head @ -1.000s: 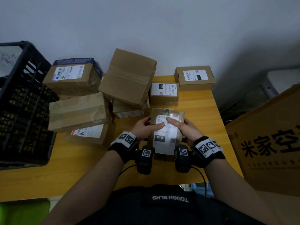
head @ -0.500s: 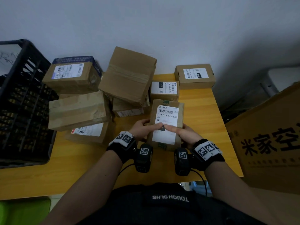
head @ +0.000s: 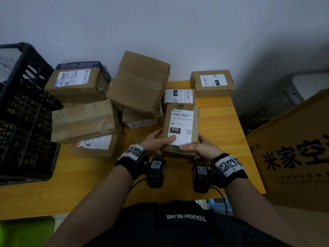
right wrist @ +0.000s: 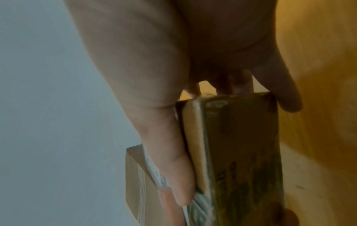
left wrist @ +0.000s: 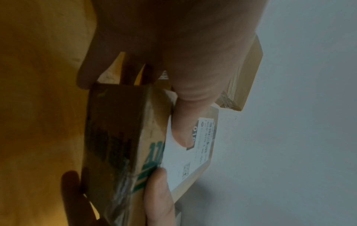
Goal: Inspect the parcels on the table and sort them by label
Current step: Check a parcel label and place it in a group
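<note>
A small brown parcel (head: 181, 129) with a white label marked 010 is held in both hands, tilted up over the wooden table (head: 220, 118). My left hand (head: 156, 142) grips its near left corner, thumb on the label, fingers underneath. My right hand (head: 197, 147) grips the near right corner the same way. The left wrist view shows the parcel (left wrist: 135, 149) edge-on with my left thumb (left wrist: 185, 119) on the label. In the right wrist view, the parcel (right wrist: 237, 152) appears with my right thumb along its top face.
Several other cardboard parcels lie piled at the back left (head: 83, 120). Two labelled ones, marked 150 (head: 179, 97) and 15H (head: 212, 82), sit at the back right. A black crate (head: 23, 111) stands at the left edge, a large printed carton (head: 295, 157) at the right.
The held parcel has moved away from me and tipped up, and both thumbs have slid down to its near end, so the whole label now shows.
</note>
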